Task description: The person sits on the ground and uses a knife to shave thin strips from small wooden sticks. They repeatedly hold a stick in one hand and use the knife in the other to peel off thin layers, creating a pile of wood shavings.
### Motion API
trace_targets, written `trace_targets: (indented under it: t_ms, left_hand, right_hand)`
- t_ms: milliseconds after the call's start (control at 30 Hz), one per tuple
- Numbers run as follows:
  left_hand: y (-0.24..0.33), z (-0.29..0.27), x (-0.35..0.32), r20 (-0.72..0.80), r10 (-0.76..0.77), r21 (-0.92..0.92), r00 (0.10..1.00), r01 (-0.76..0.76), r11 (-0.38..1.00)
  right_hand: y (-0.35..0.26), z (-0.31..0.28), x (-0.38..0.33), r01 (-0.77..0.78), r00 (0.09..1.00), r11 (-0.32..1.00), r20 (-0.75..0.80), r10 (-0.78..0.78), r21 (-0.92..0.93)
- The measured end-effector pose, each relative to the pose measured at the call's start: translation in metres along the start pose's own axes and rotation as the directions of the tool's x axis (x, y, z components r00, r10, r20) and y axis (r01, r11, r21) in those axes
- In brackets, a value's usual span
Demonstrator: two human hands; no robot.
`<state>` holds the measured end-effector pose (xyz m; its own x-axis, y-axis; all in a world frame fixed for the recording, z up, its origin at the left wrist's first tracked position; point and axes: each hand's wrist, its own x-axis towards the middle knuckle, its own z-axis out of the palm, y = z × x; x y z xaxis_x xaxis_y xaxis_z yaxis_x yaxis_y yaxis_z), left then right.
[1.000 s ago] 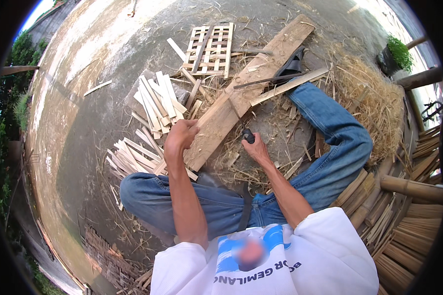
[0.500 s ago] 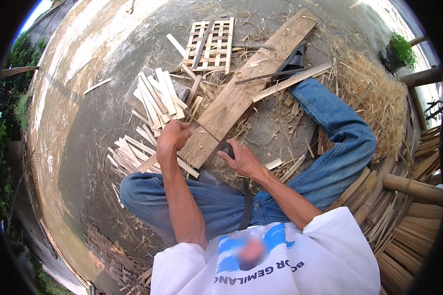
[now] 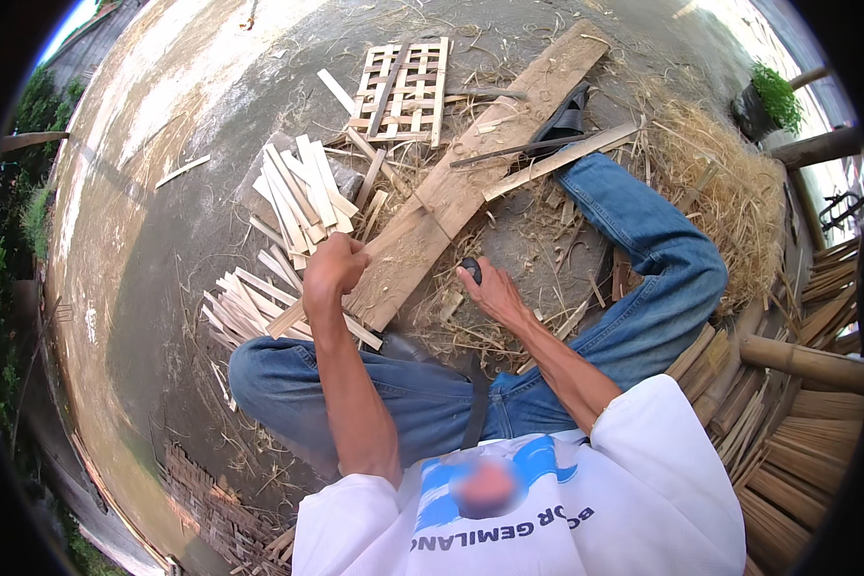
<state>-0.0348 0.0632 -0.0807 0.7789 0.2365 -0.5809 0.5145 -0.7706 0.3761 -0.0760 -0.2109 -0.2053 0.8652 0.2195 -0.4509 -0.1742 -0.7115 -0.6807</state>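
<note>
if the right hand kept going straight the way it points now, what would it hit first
Probably the long wooden plank. The right hand, closed on a dark handle, points up-left toward the plank's near end, though depth is unclear.

Slat pile left of plank; lattice panel behind, straw right

Woven bamboo lattice panel at twelve o'clock on the concrete floor. Heap of dry straw-like shavings at two o'clock; potted green plant beyond it. Round bamboo poles at three to four o'clock. Single loose slat at ten o'clock.
</note>
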Motion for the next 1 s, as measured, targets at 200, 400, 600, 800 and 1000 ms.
trace_targets:
  t_ms: [200, 400, 600, 800, 1000]
  left_hand:
    - [-0.001, 0.004, 0.008, 0.004, 0.045, -0.01, 0.999, -0.045, 0.999]
    - [-0.008, -0.015, -0.009, -0.088, 0.037, -0.003, 0.995, -0.037, 0.999]
    - [-0.021, -0.145, -0.123, -0.896, -0.014, -0.4, 0.444, -0.792, 0.46]
    - [-0.169, -0.133, -0.073, -0.796, -0.317, -0.599, 0.515, -0.6, 0.53]
    - [-0.178, 0.051, 0.001, -0.261, -0.449, -0.798, 0.854, 0.071, 0.598]
  right_hand:
    - [0.032, 0.017, 0.016, -0.056, 0.995, 0.997, -0.077, 0.06, 0.051]
    - [0.055, 0.039, 0.015, -0.04, 0.995, 0.994, -0.081, 0.049, 0.104]
    - [0.031, 0.016, 0.006, -0.13, 0.991, 0.968, -0.013, 0.136, 0.213]
    - [0.033, 0.026, 0.007, -0.126, 0.991, 0.967, -0.013, 0.132, 0.221]
    - [0.057, 0.037, 0.016, -0.033, 0.994, 0.996, -0.097, 0.041, 0.084]
